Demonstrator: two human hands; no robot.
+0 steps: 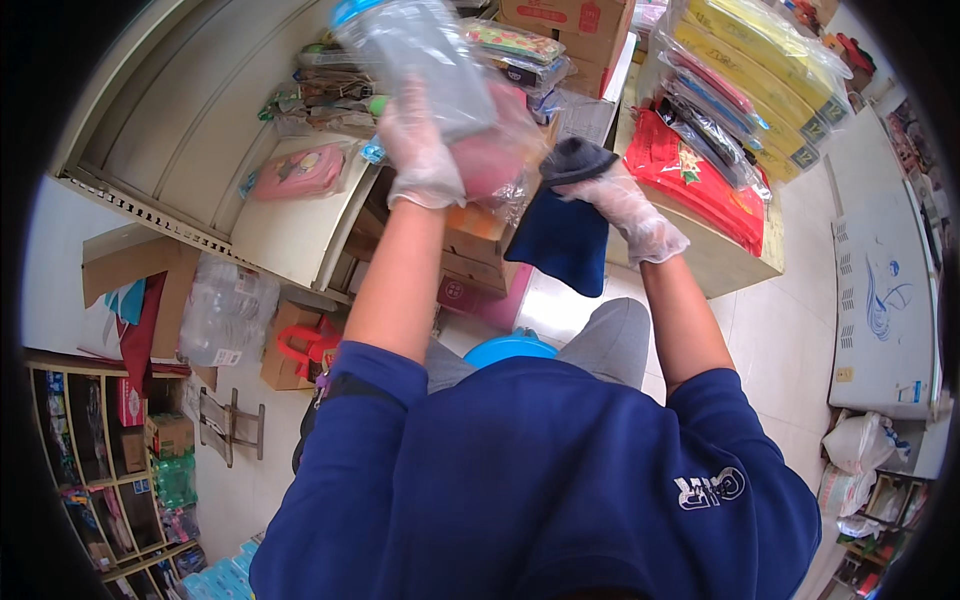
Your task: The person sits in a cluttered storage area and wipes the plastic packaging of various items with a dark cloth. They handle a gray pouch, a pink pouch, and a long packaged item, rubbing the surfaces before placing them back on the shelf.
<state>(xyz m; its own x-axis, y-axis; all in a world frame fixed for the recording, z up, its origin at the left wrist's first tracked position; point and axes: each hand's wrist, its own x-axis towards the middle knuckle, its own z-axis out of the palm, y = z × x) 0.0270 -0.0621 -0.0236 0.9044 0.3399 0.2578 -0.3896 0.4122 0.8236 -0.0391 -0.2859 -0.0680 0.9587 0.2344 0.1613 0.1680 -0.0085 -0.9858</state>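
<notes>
In my gloved left hand [420, 150] is a blurred clear plastic packet [420, 65] with a grey body and blue top, held up over the shelf. A pinkish plastic-wrapped bundle [495, 150] is just right of that hand; whether I grip it too is unclear. My gloved right hand [600, 200] is closed on a dark navy cloth [555, 245], bunched at the top and hanging down beside a stack of wrapped packs. A pink packaged item [300, 172] lies on the cream shelf board [285, 235] at left.
Cardboard boxes [555, 20] stand behind. A red bag [690, 190] and yellow packs [750, 60] lie on the right stand [740, 265]. A white chest freezer [875, 340] is at far right, cubby shelving [110, 470] lower left, a blue stool [505, 350] below me.
</notes>
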